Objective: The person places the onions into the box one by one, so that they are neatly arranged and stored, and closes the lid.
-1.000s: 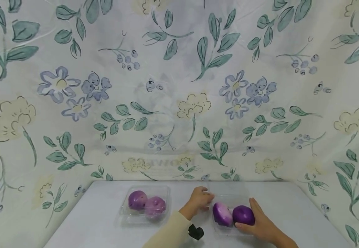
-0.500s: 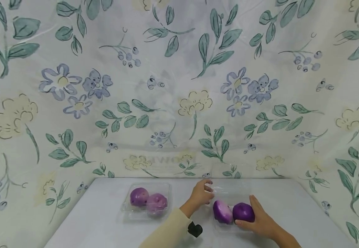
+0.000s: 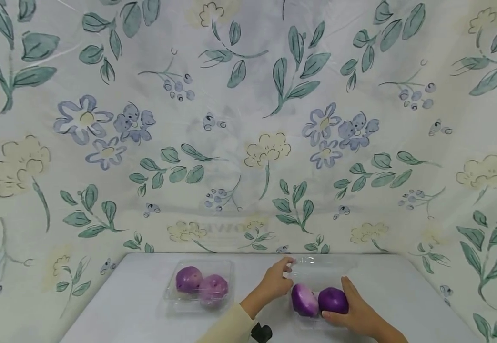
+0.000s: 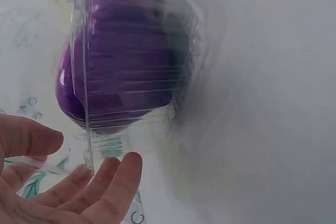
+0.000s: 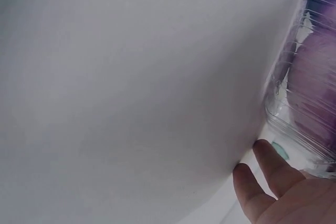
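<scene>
Two purple round vegetables, apparently red onions, lie in a clear plastic clamshell box [image 3: 317, 325] at the right of the table. The left onion [image 3: 305, 300] shows a pale side; the right onion [image 3: 333, 301] is deep purple. At the box's back left, my left hand [image 3: 274, 281] has its fingertips at the corner of the raised clear lid [image 3: 317, 269]. In the left wrist view, its thumb and fingers stand apart beside the rim [image 4: 88, 150]. My right hand [image 3: 360, 309] spans the box's right side, thumb in front of the right onion, index finger extended behind.
Farther left stands another clear box [image 3: 231, 290], its lid down over two purple-pink onions [image 3: 189, 279]. The white table [image 3: 124, 305] ends at a floral cloth backdrop [image 3: 227, 190]. A small black device [image 3: 261, 332] sits at my left wrist.
The lid's top edge stood up against the backdrop half a second ago and now appears lower, over the table. My left hand stays at its corner; my right hand keeps its place.
</scene>
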`<control>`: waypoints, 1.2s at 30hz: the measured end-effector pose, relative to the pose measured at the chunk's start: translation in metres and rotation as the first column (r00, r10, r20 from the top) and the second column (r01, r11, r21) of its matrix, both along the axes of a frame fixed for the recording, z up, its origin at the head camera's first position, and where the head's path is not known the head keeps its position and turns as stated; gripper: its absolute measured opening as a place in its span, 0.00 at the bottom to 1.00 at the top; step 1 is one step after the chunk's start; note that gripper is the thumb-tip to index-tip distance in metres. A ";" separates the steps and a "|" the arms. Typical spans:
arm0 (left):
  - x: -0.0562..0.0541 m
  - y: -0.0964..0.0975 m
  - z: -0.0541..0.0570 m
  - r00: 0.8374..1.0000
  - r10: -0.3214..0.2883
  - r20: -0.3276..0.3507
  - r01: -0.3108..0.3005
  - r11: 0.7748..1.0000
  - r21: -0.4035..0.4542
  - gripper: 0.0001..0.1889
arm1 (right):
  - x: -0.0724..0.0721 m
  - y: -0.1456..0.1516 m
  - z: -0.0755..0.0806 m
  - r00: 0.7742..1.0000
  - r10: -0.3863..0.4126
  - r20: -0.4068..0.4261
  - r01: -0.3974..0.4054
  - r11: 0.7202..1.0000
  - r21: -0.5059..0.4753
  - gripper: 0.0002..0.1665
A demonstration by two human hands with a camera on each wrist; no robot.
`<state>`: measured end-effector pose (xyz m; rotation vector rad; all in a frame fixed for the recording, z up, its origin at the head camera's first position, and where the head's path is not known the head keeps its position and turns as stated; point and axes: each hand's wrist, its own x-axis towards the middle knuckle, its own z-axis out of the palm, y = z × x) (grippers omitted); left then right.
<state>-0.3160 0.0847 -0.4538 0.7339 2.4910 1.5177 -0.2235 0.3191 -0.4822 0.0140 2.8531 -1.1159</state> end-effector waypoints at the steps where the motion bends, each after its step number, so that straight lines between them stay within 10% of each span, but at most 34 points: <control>1: 0.002 -0.003 0.001 1.000 -0.015 -0.005 0.015 1.000 -0.012 0.32 | -0.001 -0.001 0.001 1.000 0.006 0.001 -0.006 1.000 0.003 0.74; 7: 0.005 -0.013 0.006 0.996 -0.072 -0.044 0.070 0.997 -0.031 0.30 | -0.005 -0.005 0.003 1.000 0.013 -0.011 -0.013 1.000 0.028 0.73; 27: 0.004 -0.023 -0.004 0.995 0.019 -0.094 -0.023 0.999 -0.049 0.27 | -0.014 -0.018 0.007 1.000 -0.015 0.022 0.014 0.998 0.068 0.76; 36: 0.005 -0.028 -0.005 0.989 -0.004 -0.149 -0.011 0.995 -0.103 0.30 | -0.008 0.016 0.006 0.995 -0.093 0.018 0.095 0.965 -0.243 0.49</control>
